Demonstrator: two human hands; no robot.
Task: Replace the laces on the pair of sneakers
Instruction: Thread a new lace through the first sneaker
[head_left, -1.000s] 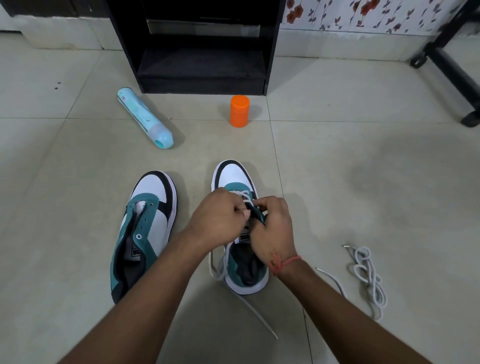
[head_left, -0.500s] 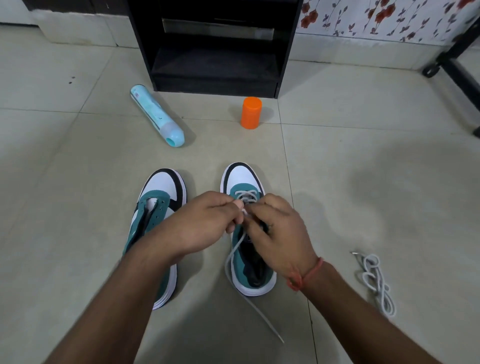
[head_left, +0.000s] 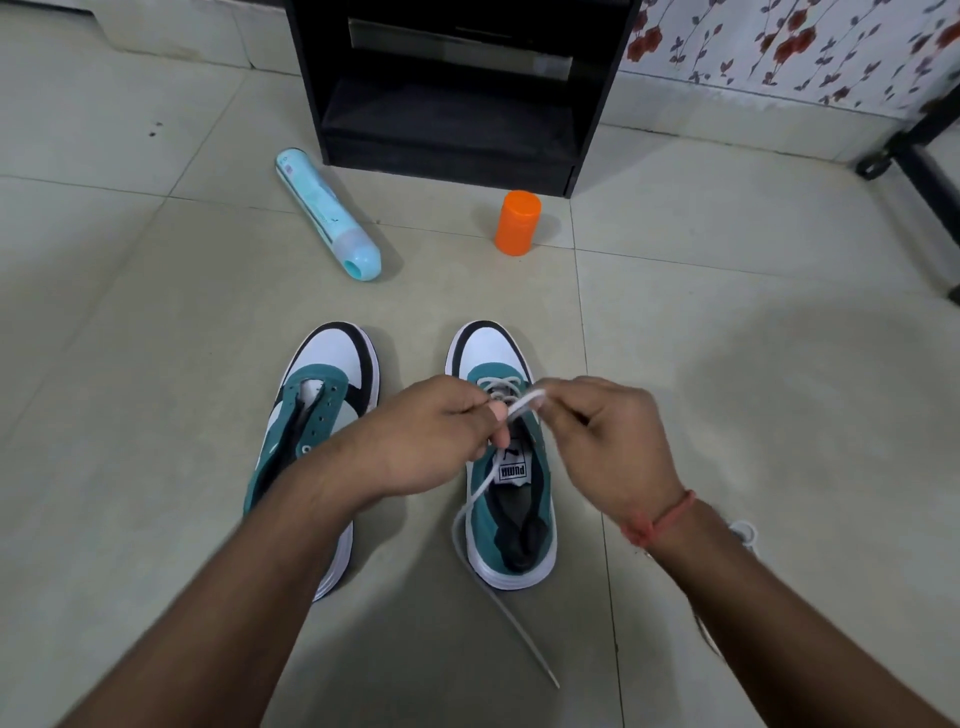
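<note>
Two teal, white and black sneakers stand side by side on the tiled floor. The left sneaker (head_left: 332, 374) has bare eyelets. The right sneaker (head_left: 493, 353) carries a white lace (head_left: 478, 493) through its front eyelets; one long end trails down past the heel. Both hands hover over the right sneaker's tongue. My left hand (head_left: 436, 441) pinches the lace near the eyelets. My right hand (head_left: 608, 441) pinches a raised stretch of the same lace between thumb and fingers. A second white lace (head_left: 745, 532) lies bundled on the floor, mostly hidden behind my right forearm.
A pale blue bottle (head_left: 327, 213) lies on its side beyond the left sneaker. An orange cylinder (head_left: 517, 222) stands upright near a black shelf unit (head_left: 452, 88). A black furniture leg (head_left: 930, 176) runs along the far right.
My right hand has lifted a stretch of the lace up and to the right. The camera view shifted, so my right forearm now covers most of the spare lace.
</note>
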